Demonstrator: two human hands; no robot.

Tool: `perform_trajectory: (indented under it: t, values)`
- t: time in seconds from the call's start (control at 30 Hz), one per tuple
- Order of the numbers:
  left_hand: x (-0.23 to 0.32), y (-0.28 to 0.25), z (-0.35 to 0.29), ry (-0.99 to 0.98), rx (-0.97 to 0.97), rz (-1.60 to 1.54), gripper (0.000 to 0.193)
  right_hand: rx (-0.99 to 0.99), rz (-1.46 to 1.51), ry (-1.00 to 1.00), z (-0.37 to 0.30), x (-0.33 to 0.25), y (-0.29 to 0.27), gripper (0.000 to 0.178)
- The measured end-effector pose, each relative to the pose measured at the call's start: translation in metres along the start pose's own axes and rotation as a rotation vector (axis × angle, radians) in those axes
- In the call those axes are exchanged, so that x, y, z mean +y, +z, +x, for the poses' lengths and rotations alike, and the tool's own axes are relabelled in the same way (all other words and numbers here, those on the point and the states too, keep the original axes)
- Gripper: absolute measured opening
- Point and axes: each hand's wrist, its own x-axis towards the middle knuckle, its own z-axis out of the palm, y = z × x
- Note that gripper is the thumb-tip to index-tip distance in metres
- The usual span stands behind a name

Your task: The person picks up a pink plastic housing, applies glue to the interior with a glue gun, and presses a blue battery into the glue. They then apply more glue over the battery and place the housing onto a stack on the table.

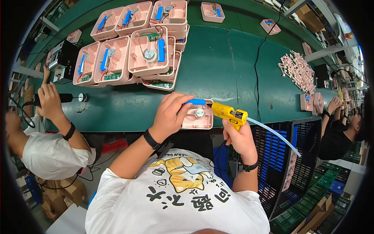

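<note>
My left hand (170,114) is closed on a blue cylindrical battery (196,101), pinching its left end over the far edge of a pink plastic housing (193,124). Inside that housing sits a round silver part (199,113). Wrapped around the grip of a yellow hot glue gun (229,114) is my right hand (240,139). The gun's nozzle points left, close to the battery's right end and the housing's far right corner; whether it touches is hard to see. A long pale glue stick (278,135) trails out of the gun's back.
Pink housings (148,66) with blue batteries, wires and green boards stand stacked at the far left. A heap of small pink parts (297,72) lies far right. A black cable (258,70) crosses the green table (212,58). A black crate (288,167) is right of me; co-workers sit on both sides.
</note>
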Motion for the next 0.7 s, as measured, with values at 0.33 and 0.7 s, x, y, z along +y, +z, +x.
perform_trajectory:
  t: [0.33,0.7]
  values:
    - [0.002,-0.002,0.004,-0.023,-0.141,0.034,0.022,-0.056,0.041,0.024,-0.004,0.005,-0.011,0.021]
    - [0.013,0.002,0.003,-0.144,-0.079,0.085,0.012,-0.098,0.173,-0.047,0.009,0.016,-0.012,0.031]
